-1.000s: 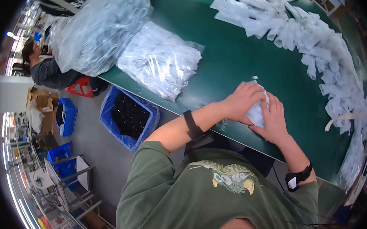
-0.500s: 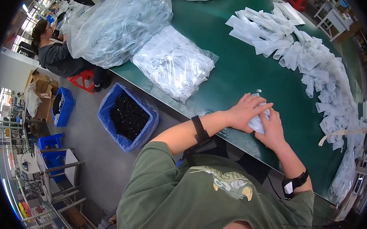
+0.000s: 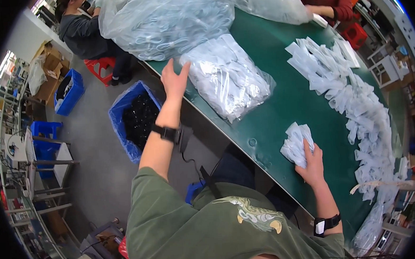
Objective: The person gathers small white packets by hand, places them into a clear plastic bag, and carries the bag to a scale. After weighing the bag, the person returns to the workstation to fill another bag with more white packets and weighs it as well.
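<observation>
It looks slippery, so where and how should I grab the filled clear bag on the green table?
Probably pinch the clear bag by the loose film at its right edge, coming from the right: there the film reaches past the bulging part. Your left hand is by the opposite end.

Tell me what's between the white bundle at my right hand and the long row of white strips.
Just bare green tabletop separates the bundle from the strips in the head view.
</observation>
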Motion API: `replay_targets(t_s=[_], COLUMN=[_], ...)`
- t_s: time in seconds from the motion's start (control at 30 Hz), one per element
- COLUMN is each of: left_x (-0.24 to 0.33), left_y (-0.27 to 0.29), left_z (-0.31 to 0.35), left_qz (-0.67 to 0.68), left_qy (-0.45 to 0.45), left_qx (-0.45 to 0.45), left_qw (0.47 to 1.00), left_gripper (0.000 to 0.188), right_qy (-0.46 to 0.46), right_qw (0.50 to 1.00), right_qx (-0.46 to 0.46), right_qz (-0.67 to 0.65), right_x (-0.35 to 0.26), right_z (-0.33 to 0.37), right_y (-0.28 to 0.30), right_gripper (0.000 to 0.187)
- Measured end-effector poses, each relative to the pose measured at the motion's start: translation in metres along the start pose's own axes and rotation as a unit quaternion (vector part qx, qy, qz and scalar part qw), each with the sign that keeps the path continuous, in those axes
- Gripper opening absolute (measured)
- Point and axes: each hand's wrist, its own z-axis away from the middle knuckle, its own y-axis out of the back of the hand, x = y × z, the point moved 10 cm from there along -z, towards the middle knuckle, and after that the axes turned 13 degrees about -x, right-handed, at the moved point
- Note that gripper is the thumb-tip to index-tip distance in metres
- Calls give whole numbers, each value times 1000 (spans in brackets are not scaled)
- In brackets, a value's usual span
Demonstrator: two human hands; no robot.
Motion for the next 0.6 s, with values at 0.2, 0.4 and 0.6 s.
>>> replay_targets(t_s=[0.2, 0.4, 0.6], left_x=[-41, -22, 7], left_y=[-47, -55, -27], left_z=[-29, 7, 21], left_qz=[22, 16, 46], left_qy=[91, 55, -7], left_qx=[-163, -184, -98], left_qw=[982, 981, 994], left_gripper=[66, 66, 62], right_qy=[-13, -16, -32], right_qw=[1000, 1000, 999], right_qx=[-19, -18, -37], right_qz=[-7, 4, -9], right_x=[0, -2, -1], right_z=[-4, -2, -7], right_y=[-3, 1, 1], right_gripper=[92, 91, 93])
